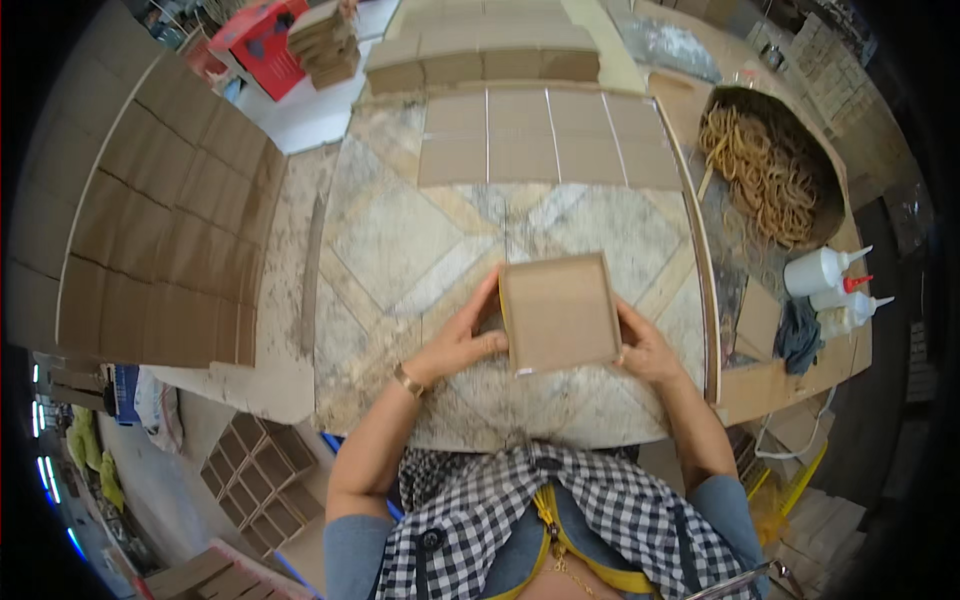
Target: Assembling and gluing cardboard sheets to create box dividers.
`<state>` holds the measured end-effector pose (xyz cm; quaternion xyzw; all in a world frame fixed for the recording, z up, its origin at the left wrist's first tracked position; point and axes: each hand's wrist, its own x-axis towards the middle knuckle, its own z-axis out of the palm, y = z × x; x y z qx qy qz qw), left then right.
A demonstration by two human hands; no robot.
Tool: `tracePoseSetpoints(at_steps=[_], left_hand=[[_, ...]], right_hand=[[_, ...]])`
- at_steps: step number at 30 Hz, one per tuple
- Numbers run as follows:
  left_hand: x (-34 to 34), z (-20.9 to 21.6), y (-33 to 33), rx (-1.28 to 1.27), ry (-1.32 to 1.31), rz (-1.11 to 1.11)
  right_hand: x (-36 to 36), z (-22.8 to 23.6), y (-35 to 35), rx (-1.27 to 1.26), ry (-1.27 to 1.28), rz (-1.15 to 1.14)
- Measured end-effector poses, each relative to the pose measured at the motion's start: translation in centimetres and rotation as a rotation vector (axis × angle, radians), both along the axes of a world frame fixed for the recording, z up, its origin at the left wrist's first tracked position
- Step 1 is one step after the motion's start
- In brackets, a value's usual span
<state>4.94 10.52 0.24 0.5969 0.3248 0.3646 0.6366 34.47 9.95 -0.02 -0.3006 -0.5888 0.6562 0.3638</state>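
A shallow, square, brown cardboard box (560, 312) with low raised walls is held over the near half of the worktable (370, 250). My left hand (455, 338) grips its left side, thumb near the lower left corner and fingers along the wall. On the opposite side, my right hand (645, 348) is closed around the wall near the lower right corner. A thin yellow strip shows along the box's left edge; I cannot tell what it is. The box's underside and some of my fingertips are hidden.
Flat cardboard pieces (520, 140) lie in a row at the far side, with stacked cardboard (480, 67) behind. Tall cardboard stacks (170, 220) stand left. On the right are a bin of rubber bands (765, 175), white squeeze bottles (815, 272) and a dark cloth (798, 337).
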Motion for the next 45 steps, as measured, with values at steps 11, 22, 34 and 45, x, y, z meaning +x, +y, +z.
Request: tracePoseSetpoints(at_steps=[11, 22, 34, 45], left_hand=[[0.9, 2.9, -1.9, -0.426, 0.167, 0.513], [1.1, 9.1, -4.3, 0.302, 0.769, 0.255], [1.2, 7.7, -5.2, 0.302, 0.630, 0.528], [-14.0, -1.5, -17.5, 0.246, 0.269, 0.952]], right_hand=[[-4.5, 5.2, 3.7, -0.238, -0.199, -0.500], [-2.1, 3.6, -0.3, -0.579, -0.030, -0.509], [32.8, -1.6, -5.4, 0.154, -1.539, -1.387], [3.3, 3.5, -12.2, 0.384, -1.140, -0.449]])
